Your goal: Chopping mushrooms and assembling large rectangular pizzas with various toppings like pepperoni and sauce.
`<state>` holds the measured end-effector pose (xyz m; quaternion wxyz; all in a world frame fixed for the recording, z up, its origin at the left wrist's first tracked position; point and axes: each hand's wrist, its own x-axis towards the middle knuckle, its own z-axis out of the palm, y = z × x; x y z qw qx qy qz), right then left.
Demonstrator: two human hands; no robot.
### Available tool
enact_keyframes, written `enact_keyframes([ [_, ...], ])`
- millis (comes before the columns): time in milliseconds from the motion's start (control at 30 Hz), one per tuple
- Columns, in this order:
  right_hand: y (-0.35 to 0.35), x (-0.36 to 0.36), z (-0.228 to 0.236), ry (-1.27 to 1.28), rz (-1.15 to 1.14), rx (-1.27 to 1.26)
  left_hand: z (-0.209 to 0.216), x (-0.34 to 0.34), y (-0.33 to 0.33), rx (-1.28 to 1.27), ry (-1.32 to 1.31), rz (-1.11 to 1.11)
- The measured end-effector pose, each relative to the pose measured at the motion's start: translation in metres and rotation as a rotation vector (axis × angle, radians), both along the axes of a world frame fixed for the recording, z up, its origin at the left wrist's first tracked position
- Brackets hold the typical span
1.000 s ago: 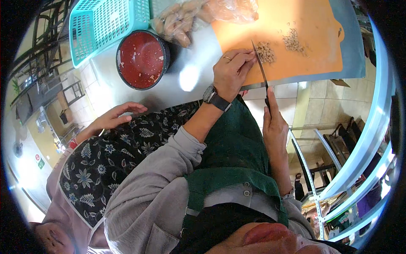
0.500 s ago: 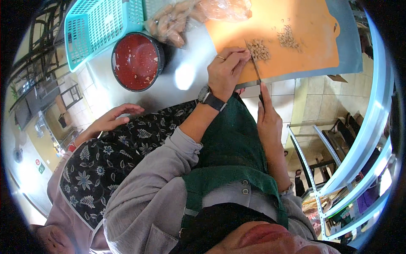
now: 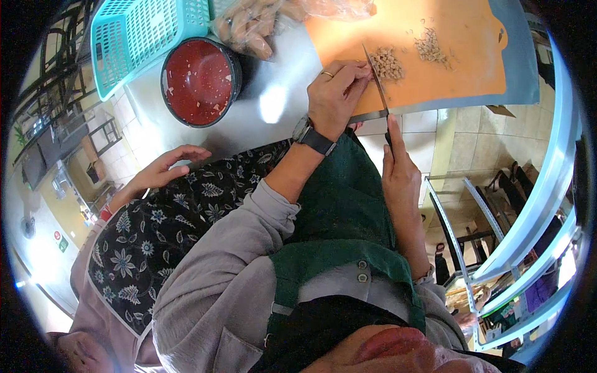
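Note:
My left hand is pinched closed on the orange cutting board, its fingertips right beside the knife blade. Whatever it pinches is mostly hidden by the fingers. Wrapped round the dark handle of a knife, my right hand is at the board's near edge, with the blade pointing away from me. Small diced light-brown pieces lie against the blade's right side. Farther right is a second, looser pile of diced pieces.
Left of the board stand a red bowl with a black outside, a turquoise basket and a clear bag of sausage-like brown pieces. A co-worker in a floral apron is close on my left, one hand near the metal table.
The view has shifted slightly. The knife's tip sits a little farther from me over the board, while both hands keep nearly the same grip and place.

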<state>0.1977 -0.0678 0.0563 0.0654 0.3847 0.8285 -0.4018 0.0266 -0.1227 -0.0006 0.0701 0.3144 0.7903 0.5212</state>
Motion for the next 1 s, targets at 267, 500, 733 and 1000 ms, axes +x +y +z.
enact_keyframes([
  [267,-0.007,-0.004,-0.016,0.005,-0.03,0.005,-0.001,0.001,0.0,-0.014,-0.033,0.022],
  [500,0.0,-0.011,-0.02,0.077,-0.017,-0.014,0.0,0.0,0.001,-0.003,0.006,0.052],
  [733,0.0,-0.003,-0.008,0.17,-0.029,-0.006,0.003,-0.002,-0.003,-0.019,-0.113,0.068],
  [1000,-0.007,-0.009,-0.014,0.037,0.011,0.027,0.001,-0.004,-0.004,-0.04,-0.051,0.037],
])
